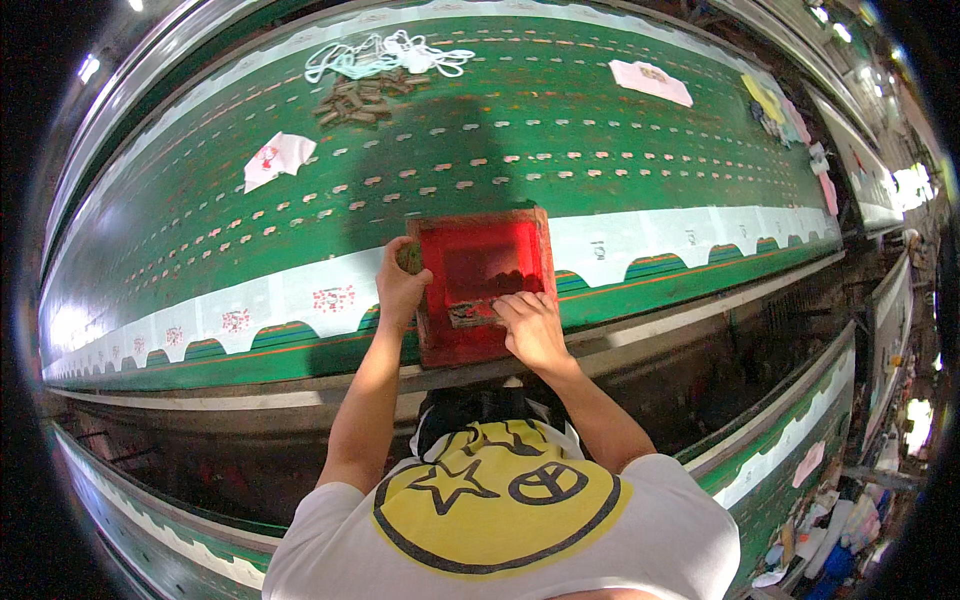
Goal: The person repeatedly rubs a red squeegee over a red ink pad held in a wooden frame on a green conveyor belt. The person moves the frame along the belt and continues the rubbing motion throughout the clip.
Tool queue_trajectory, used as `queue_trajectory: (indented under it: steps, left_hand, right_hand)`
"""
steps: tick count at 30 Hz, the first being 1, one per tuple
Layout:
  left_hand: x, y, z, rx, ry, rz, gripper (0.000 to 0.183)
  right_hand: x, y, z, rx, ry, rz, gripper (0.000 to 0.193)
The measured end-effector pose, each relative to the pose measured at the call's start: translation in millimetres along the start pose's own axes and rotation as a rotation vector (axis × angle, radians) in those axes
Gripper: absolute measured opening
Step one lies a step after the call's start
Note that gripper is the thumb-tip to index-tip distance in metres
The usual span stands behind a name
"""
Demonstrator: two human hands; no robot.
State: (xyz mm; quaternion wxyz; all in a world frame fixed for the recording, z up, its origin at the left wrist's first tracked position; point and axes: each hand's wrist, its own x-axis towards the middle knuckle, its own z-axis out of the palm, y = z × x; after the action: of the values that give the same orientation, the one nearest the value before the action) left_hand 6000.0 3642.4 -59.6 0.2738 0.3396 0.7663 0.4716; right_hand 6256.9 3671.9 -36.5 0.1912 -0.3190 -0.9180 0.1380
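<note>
A red screen-printing frame with ink-stained wooden sides lies over the white scalloped fabric strip along the table's near edge. My left hand is closed around the frame's left side, thumb on the near face. Over the frame's lower right part, my right hand is closed on a small squeegee, which rests on the red mesh inside; its right end is hidden by my fingers. Red printed patterns mark the strip to the left of the frame, and fainter grey ones show to the right.
The long green table carries rows of small marks. Toward the far side lie tangled white cords, several brown blocks and pink printed cloth pieces. More cloth lies at the right end. Another green table stands at the lower right.
</note>
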Motion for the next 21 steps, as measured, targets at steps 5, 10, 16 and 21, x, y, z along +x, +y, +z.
queue_trajectory:
  steps: [5,10,16,21]
  left_hand:
    - [-2.0,23.4,63.8,-0.057,0.022,-0.024,0.065]
    - [-12.3,44.6,152.7,-0.032,0.038,0.023,0.066]
    - [-21.7,62.7,227.5,-0.125,0.019,-0.062,0.066]
    - [-24.5,59.9,243.2,-0.117,0.031,-0.100,0.064]
  right_hand:
    - [-15.6,52.5,-36.5,-0.013,0.068,-0.013,0.033]
    - [-39.2,130.0,-73.4,-0.093,0.050,-0.001,0.029]
    - [-67.3,207.1,-92.4,-0.003,0.008,-0.043,0.025]
    - [-72.9,224.3,-100.4,0.095,-0.038,-0.040,0.022]
